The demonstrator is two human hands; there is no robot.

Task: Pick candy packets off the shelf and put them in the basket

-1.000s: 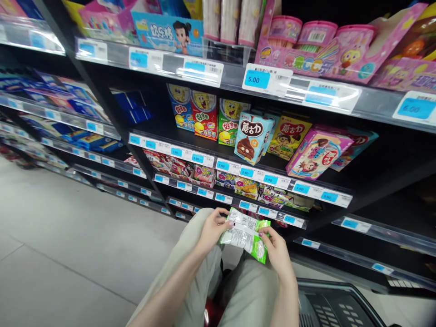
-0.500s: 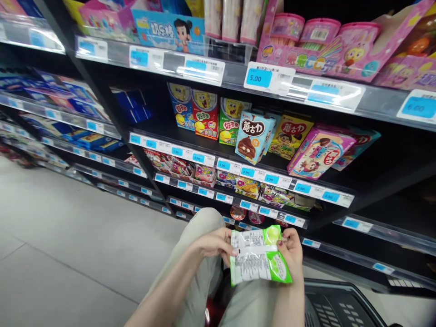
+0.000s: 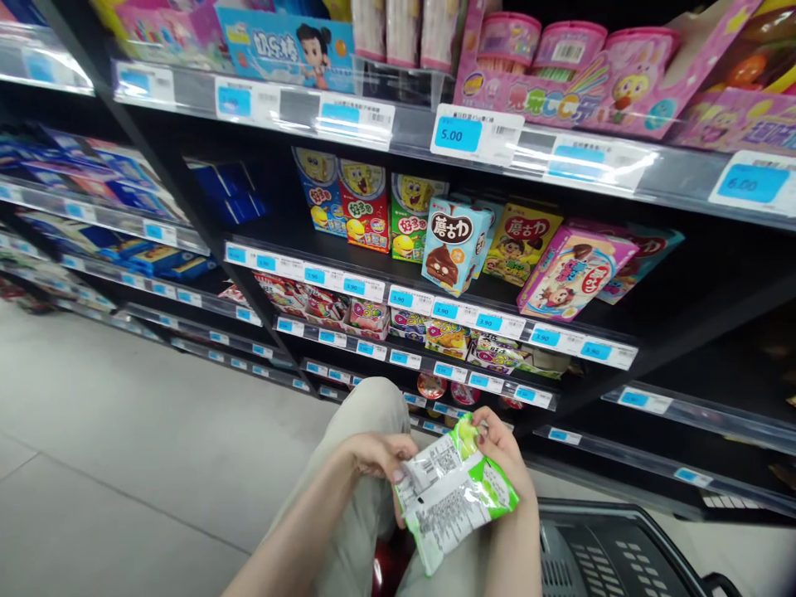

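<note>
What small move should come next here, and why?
Probably turn the green-and-white glossy plastic packet straight: it is slanted, its text-covered side facing the camera, and the left hand grips its left end, the right hand its right end, so both could steer it.

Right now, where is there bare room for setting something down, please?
Widest: the grey floor between the left trouser leg and black shelving. Smaller: the middle shelf just left of the blue cartoon box. Crowded: around the light-blue box, yellow box and purple box, and between left hand and right hand, where the packet is.
</note>
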